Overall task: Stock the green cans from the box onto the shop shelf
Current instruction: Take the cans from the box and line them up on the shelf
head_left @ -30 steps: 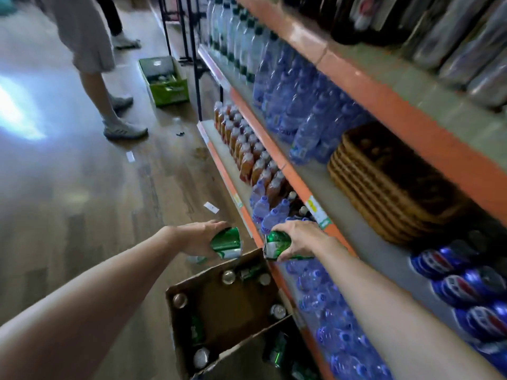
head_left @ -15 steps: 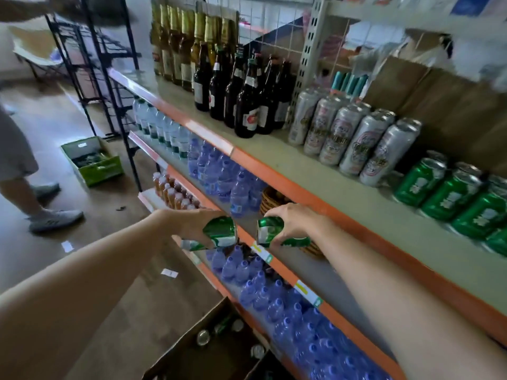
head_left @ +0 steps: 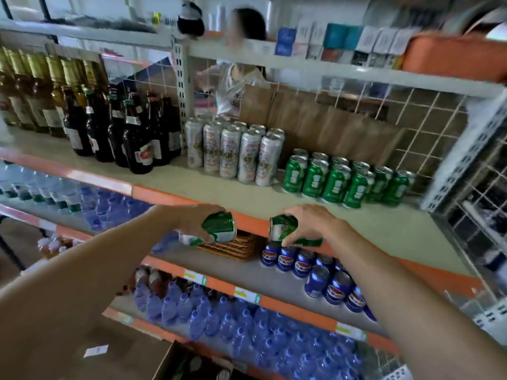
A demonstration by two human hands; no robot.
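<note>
Before the orange-edged shop shelf (head_left: 192, 197), the left hand (head_left: 199, 219) and the right hand (head_left: 310, 222) are each gripping sideways-lying green cans (head_left: 219, 227).

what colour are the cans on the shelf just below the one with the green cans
Blue cans, with a red and white logo band, seen in the head view.

A: Where are the arms?

B: Both bare forearms reach forward and up from the bottom corners, drawing closer together toward the middle.

A: And the hands?

B: The left hand (head_left: 201, 222) is palm down, fingers (head_left: 209, 238) curled round a can (head_left: 220, 227) lying on its side. The right hand (head_left: 310, 224) mirrors it, palm down, fingers wrapped over its own can (head_left: 282, 229). The two hands are level with each other, near but apart.
</note>
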